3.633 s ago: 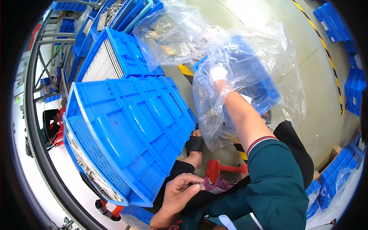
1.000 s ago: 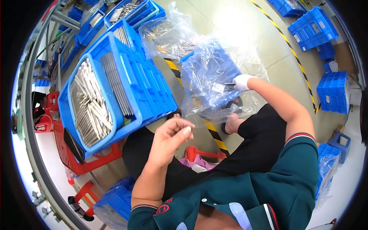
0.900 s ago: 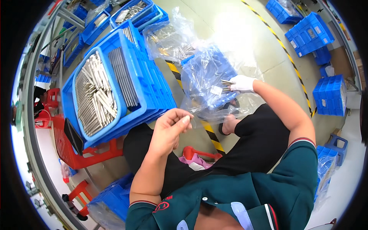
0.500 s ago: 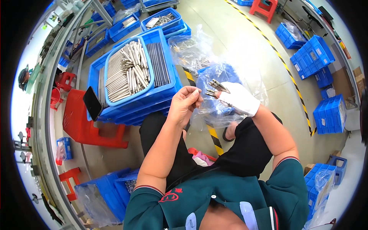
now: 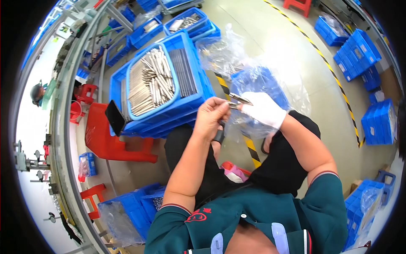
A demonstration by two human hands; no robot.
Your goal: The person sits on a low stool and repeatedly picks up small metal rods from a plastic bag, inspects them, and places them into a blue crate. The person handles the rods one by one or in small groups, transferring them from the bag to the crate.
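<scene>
My right hand (image 5: 264, 111), in a white glove with bare fingertips, is closed round a few short shiny metal rods (image 5: 242, 99). Their ends stick out toward my left hand (image 5: 212, 117). That hand is bare, its thumb and forefinger pinched on the end of one short rod, just left of the glove. Under both hands lies a blue bin (image 5: 272, 82) covered with clear plastic film. To the left, a light-blue tray (image 5: 176, 89) full of long silvery rods (image 5: 141, 91) rests on stacked blue crates (image 5: 202, 80). Dark rods (image 5: 182, 70) lie beside the tray.
A black phone-like slab (image 5: 115, 118) leans at the crate's near left corner. A red stool (image 5: 99, 131) stands beside it. Clear plastic bags (image 5: 226, 46) lie beyond my hands. Yellow-black tape (image 5: 330, 80) crosses the floor; more blue crates (image 5: 357, 53) stand at right.
My left hand has come up to the rods in my right hand and now pinches one end. The whole view has shifted, so the surroundings sit farther right.
</scene>
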